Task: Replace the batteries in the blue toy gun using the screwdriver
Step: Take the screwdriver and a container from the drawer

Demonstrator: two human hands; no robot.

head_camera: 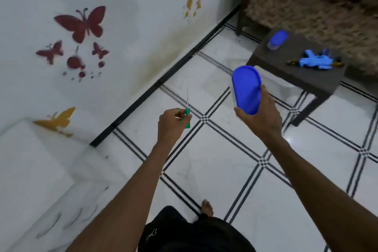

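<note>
Standing over the tiled floor point(214, 159), the person had both arms out. The left hand point(171, 124) pinched the green-handled screwdriver point(187, 117), its thin shaft pointing up; the right hand point(260, 117) gripped a blue-lidded container point(246, 89) from beneath. Further off, on the dark table point(319, 82), lay the blue toy gun point(316, 62), untouched, with a second blue-capped jar point(277, 40) just behind it. Best, I reckoned, to set the container down first, then steady the gun before turning any screw.

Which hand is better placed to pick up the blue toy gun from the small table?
Right hand: nearer the blue toy gun, though it holds a blue lid. Left hand grips the screwdriver.
</note>
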